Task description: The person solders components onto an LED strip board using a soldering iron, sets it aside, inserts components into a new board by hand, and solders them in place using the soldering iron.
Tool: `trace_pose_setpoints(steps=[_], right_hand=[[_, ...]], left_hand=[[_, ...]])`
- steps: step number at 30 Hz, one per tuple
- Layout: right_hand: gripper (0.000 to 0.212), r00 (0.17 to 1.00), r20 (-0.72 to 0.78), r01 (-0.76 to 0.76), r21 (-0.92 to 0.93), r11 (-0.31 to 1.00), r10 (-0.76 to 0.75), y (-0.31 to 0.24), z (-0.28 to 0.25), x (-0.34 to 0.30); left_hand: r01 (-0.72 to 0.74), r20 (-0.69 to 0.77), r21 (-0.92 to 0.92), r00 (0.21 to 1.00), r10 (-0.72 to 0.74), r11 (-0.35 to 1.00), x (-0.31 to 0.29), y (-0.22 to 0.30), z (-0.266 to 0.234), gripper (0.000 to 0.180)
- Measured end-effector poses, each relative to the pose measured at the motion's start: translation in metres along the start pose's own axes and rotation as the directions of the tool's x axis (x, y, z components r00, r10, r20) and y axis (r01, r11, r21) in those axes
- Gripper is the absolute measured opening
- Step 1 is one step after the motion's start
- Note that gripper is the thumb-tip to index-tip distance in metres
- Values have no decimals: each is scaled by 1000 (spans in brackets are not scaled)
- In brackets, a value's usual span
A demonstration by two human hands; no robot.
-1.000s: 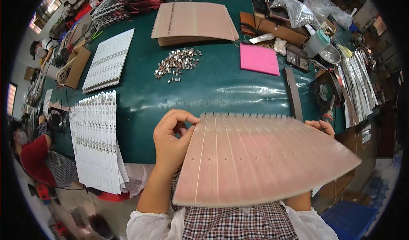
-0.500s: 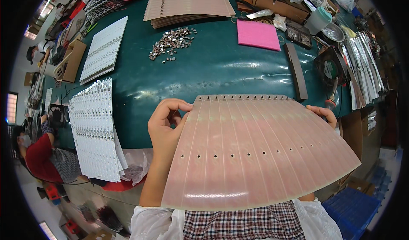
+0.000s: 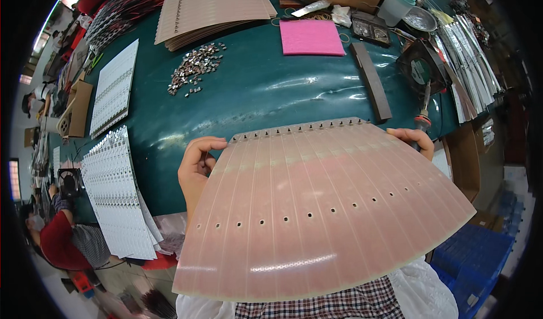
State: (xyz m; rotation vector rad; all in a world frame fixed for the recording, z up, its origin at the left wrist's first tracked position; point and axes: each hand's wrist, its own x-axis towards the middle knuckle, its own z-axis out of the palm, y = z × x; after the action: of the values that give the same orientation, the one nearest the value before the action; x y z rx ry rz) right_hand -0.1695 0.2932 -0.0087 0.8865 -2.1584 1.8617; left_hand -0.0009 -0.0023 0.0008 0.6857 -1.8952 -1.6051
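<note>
A wide pinkish-tan circuit board panel (image 3: 317, 183), scored into long strips, is held up in front of my body. Small dark pins line its far edge, and a row of holes crosses it. My left hand (image 3: 198, 159) grips the far left corner between thumb and fingers. At the far right corner my right hand (image 3: 414, 140) pinches the panel, part of it hidden beneath. Beyond on the green table (image 3: 249, 92) lies a heap of small metal pieces (image 3: 197, 67). A stack of similar tan panels (image 3: 218, 7) rests at the back.
White strip boards (image 3: 119, 189) and another white stack (image 3: 115, 87) lie at left. Toward the right are a pink pad (image 3: 311, 37), a dark bar (image 3: 371, 81), a small fan (image 3: 421, 70) and a soldering iron (image 3: 422, 118). Another person (image 3: 62, 237) sits at far left.
The view has shifted, so the table things appear further left. The panel, still in both hands, has come slightly closer and tilted a little.
</note>
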Motion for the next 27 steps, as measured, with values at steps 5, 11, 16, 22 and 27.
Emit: trace_pose_setpoints(steps=[5,11,16,22,27], right_hand=[[36,998,-49,-46,85,995,50,-7,5,2],[35,999,-28,-22,12,1000,22,-4,4,3],[37,999,-40,9,24,1000,-8,-5,7,1],[40,1000,-10,4,-4,1000,-4,-2,2,0],[40,999,26,18,-4,1000,-18,4,-4,1]], left_hand=[[70,101,88,992,-79,994,5,-13,-4,21],[75,114,234,988,-104,969,13,-24,-2,26],[-41,123,347,992,-2,937,21,-31,5,28],[-72,128,323,991,31,944,23,-41,6,30],[-119,131,311,988,81,943,24,-49,4,30]])
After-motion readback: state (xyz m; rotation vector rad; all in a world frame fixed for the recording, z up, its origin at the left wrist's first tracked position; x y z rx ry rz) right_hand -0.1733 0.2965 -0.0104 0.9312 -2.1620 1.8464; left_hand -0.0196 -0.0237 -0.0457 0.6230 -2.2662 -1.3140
